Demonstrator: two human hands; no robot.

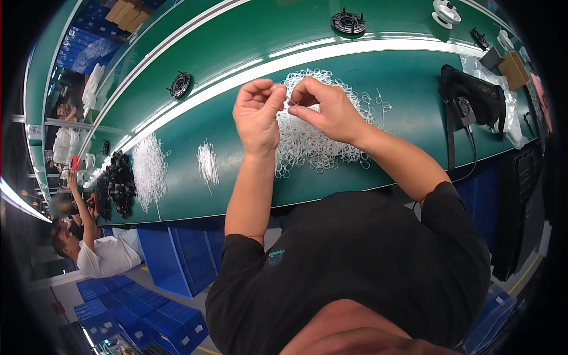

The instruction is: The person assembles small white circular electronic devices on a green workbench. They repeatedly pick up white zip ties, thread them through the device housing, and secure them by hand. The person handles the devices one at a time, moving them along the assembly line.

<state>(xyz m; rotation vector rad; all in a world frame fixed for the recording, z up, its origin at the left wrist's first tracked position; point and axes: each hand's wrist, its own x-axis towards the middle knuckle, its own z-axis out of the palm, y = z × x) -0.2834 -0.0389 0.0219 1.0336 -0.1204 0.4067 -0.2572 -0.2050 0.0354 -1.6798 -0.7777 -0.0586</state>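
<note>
My left hand and my right hand meet fingertip to fingertip over the bench. Both are closed in a pinch on a thin, light cable tie, mostly hidden by the fingers. Beneath and behind them spreads a big heap of white cable ties bent into loops. To the left of my left forearm lies a small bunch of straight white cable ties. Farther left is a larger pile of white ties.
Black parts are heaped at the bench's left end. Round black parts sit on the green strip beyond the pale rail. A black bag and a cardboard box lie right. Blue bins stand below; a co-worker is far left.
</note>
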